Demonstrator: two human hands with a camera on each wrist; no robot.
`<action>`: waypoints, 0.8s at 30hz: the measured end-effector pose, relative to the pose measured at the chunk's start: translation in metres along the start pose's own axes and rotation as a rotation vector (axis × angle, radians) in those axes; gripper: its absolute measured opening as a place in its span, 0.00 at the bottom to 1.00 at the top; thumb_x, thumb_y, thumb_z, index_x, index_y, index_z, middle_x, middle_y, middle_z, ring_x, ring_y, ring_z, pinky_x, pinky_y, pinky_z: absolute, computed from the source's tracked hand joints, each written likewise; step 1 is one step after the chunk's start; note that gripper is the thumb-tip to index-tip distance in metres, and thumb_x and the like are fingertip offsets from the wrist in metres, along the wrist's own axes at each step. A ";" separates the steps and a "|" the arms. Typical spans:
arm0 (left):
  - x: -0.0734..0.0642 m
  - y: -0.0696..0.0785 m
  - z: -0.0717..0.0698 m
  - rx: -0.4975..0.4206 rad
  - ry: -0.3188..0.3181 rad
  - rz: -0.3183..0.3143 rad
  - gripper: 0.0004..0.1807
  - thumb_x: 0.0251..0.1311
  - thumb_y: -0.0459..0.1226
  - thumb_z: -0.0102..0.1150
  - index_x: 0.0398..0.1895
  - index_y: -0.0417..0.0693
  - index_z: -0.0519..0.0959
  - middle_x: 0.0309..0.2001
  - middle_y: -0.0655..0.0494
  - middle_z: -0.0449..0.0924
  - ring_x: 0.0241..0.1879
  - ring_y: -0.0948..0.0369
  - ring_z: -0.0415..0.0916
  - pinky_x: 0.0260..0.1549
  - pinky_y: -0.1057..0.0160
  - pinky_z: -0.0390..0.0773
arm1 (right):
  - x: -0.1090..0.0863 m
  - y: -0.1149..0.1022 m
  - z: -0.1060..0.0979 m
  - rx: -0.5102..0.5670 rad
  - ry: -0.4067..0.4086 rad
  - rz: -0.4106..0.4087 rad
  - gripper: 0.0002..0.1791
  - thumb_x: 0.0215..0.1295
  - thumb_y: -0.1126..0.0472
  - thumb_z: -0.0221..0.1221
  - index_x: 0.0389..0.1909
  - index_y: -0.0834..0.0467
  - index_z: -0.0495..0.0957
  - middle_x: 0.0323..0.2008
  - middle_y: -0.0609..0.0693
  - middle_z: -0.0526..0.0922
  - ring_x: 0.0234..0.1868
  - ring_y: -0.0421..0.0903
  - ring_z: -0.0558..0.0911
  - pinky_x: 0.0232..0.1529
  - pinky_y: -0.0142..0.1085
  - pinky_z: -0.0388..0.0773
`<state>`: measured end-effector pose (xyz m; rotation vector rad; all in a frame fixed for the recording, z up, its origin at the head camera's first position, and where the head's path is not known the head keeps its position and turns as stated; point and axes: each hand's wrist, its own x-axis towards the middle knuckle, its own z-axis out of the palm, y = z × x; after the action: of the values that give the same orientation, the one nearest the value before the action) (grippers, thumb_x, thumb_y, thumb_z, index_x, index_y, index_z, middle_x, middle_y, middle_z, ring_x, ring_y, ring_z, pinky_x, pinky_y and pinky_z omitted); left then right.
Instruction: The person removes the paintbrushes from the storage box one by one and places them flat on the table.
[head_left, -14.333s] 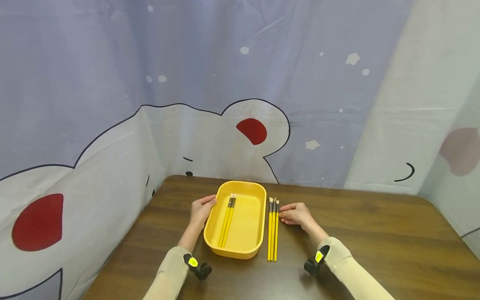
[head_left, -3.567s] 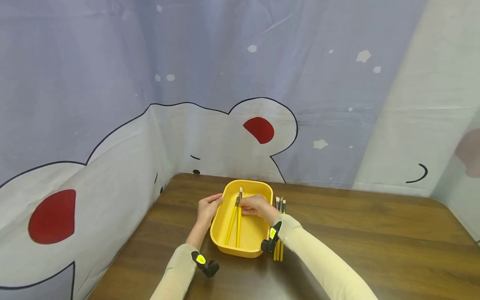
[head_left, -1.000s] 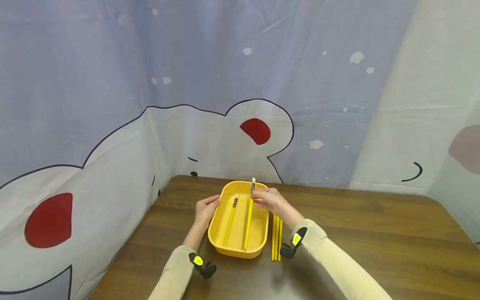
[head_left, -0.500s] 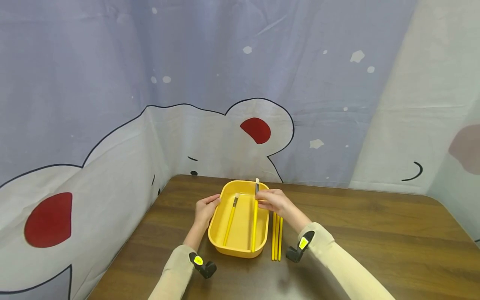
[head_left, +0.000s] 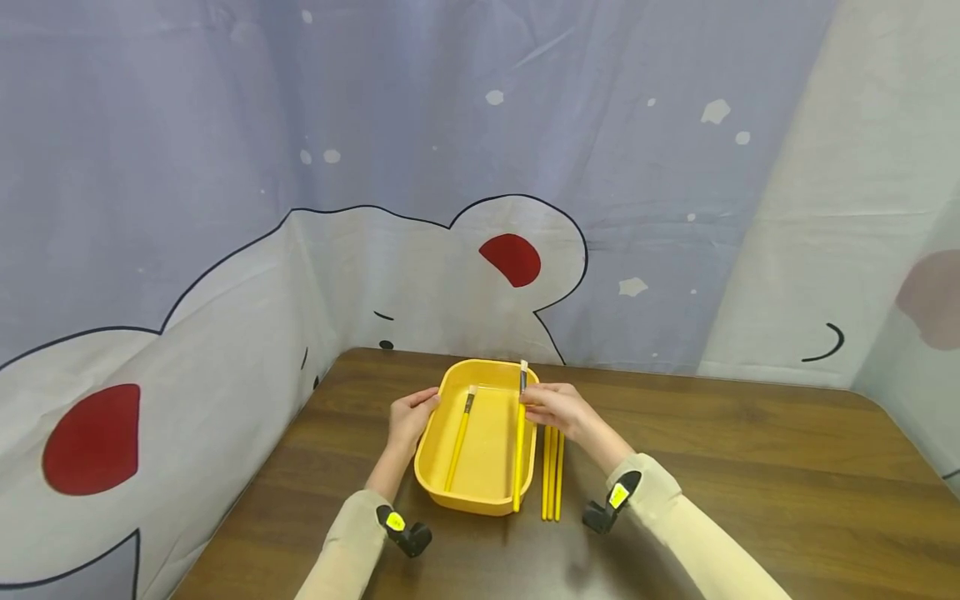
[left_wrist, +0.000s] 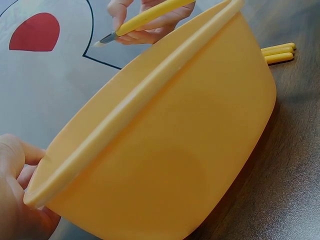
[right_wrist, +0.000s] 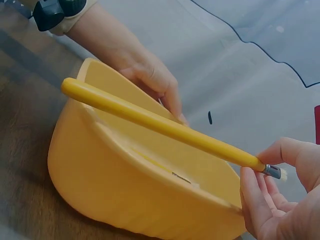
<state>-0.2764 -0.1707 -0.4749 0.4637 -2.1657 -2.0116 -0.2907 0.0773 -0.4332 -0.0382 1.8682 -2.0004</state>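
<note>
My right hand (head_left: 558, 408) pinches a yellow-handled paintbrush (head_left: 520, 450) near its metal ferrule, pale bristles pointing away from me. In the right wrist view, this paintbrush (right_wrist: 165, 127) is raised over the near wall of the yellow tub (right_wrist: 115, 175). With thumb and fingers, my left hand (head_left: 408, 421) grips the left rim of the tub (head_left: 480, 504). Inside, a second paintbrush (head_left: 460, 442) lies slanted along the left side. Just right of the tub, three yellow brush handles (head_left: 552, 479) lie side by side, their bristle ends hidden behind my right hand.
The tub stands on a dark brown wooden table (head_left: 712, 467). A printed curtain (head_left: 420, 275) hangs along the table's back and left edges. Each wrist carries a small black camera, one on the left (head_left: 405, 532) and one on the right (head_left: 611, 504).
Over the last second my right hand has carried the paintbrush rightward, from above the tub's middle to its right rim. The left hand keeps its hold on the tub.
</note>
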 end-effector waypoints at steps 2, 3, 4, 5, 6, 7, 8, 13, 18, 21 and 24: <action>0.000 0.000 0.000 0.002 0.001 0.007 0.16 0.64 0.33 0.56 0.52 0.33 0.79 0.55 0.33 0.77 0.52 0.43 0.78 0.50 0.54 0.81 | 0.000 0.001 -0.002 0.007 -0.001 -0.001 0.25 0.63 0.68 0.55 0.59 0.76 0.65 0.30 0.46 0.80 0.29 0.34 0.80 0.33 0.23 0.81; 0.000 0.000 0.000 0.004 0.003 0.007 0.16 0.64 0.33 0.57 0.52 0.33 0.79 0.55 0.33 0.77 0.52 0.43 0.78 0.49 0.54 0.81 | -0.001 0.001 -0.003 0.010 -0.004 -0.001 0.26 0.63 0.68 0.55 0.60 0.77 0.64 0.30 0.46 0.80 0.28 0.34 0.80 0.33 0.23 0.81; 0.000 0.000 0.000 0.005 0.006 0.006 0.16 0.64 0.33 0.57 0.52 0.33 0.80 0.55 0.33 0.77 0.52 0.43 0.78 0.49 0.54 0.82 | -0.001 0.002 -0.003 0.014 -0.004 0.003 0.27 0.63 0.68 0.55 0.60 0.77 0.63 0.29 0.46 0.80 0.28 0.34 0.80 0.33 0.23 0.81; 0.000 0.000 0.000 0.006 0.008 0.005 0.16 0.63 0.33 0.57 0.52 0.33 0.80 0.55 0.34 0.77 0.52 0.43 0.79 0.49 0.53 0.82 | -0.001 0.003 -0.004 0.016 -0.006 0.005 0.27 0.63 0.68 0.55 0.61 0.77 0.62 0.29 0.46 0.80 0.27 0.34 0.80 0.33 0.23 0.81; 0.000 0.000 0.000 0.006 0.009 0.004 0.16 0.63 0.33 0.57 0.52 0.33 0.80 0.55 0.34 0.77 0.52 0.43 0.79 0.49 0.53 0.82 | -0.001 0.004 -0.005 0.017 -0.004 0.009 0.28 0.63 0.68 0.55 0.61 0.77 0.62 0.29 0.45 0.80 0.27 0.34 0.80 0.33 0.23 0.81; 0.000 0.000 0.000 0.008 0.008 0.005 0.16 0.63 0.33 0.57 0.52 0.33 0.80 0.55 0.33 0.77 0.52 0.43 0.79 0.49 0.53 0.81 | -0.001 0.005 -0.006 0.017 -0.004 0.013 0.27 0.63 0.68 0.55 0.61 0.77 0.62 0.28 0.45 0.80 0.27 0.34 0.80 0.32 0.22 0.81; 0.000 0.000 0.000 0.008 0.009 0.002 0.16 0.63 0.33 0.57 0.52 0.34 0.80 0.55 0.34 0.77 0.52 0.43 0.79 0.49 0.53 0.81 | -0.001 0.006 -0.007 0.015 -0.004 0.016 0.27 0.63 0.68 0.55 0.61 0.77 0.62 0.28 0.45 0.80 0.27 0.34 0.80 0.32 0.22 0.81; 0.000 0.000 -0.001 0.011 0.012 0.000 0.16 0.64 0.33 0.56 0.52 0.33 0.79 0.55 0.34 0.77 0.51 0.44 0.79 0.50 0.52 0.81 | -0.002 0.010 -0.009 -0.001 -0.008 0.012 0.26 0.64 0.67 0.54 0.59 0.77 0.64 0.28 0.44 0.80 0.28 0.34 0.81 0.32 0.22 0.81; -0.001 0.000 0.000 0.007 0.014 -0.002 0.16 0.64 0.33 0.57 0.52 0.33 0.80 0.55 0.33 0.77 0.51 0.43 0.79 0.49 0.53 0.82 | -0.005 0.010 -0.011 -0.005 -0.001 0.014 0.28 0.63 0.67 0.55 0.61 0.77 0.63 0.29 0.45 0.80 0.28 0.34 0.81 0.34 0.23 0.81; -0.001 0.000 0.000 0.008 0.011 -0.006 0.16 0.64 0.33 0.57 0.52 0.33 0.80 0.55 0.34 0.77 0.51 0.44 0.79 0.48 0.54 0.82 | -0.008 0.011 -0.012 -0.005 0.019 0.022 0.29 0.62 0.67 0.56 0.62 0.77 0.62 0.31 0.46 0.80 0.28 0.34 0.81 0.34 0.24 0.82; -0.001 0.000 -0.001 0.010 0.012 -0.012 0.16 0.64 0.33 0.57 0.52 0.34 0.80 0.55 0.34 0.77 0.50 0.44 0.79 0.48 0.55 0.82 | -0.010 0.013 -0.014 -0.004 0.033 0.029 0.31 0.62 0.67 0.57 0.64 0.76 0.61 0.36 0.49 0.80 0.28 0.34 0.81 0.34 0.24 0.82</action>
<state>-0.2752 -0.1709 -0.4744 0.4893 -2.1722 -1.9998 -0.2823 0.0930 -0.4448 0.0202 1.8827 -1.9894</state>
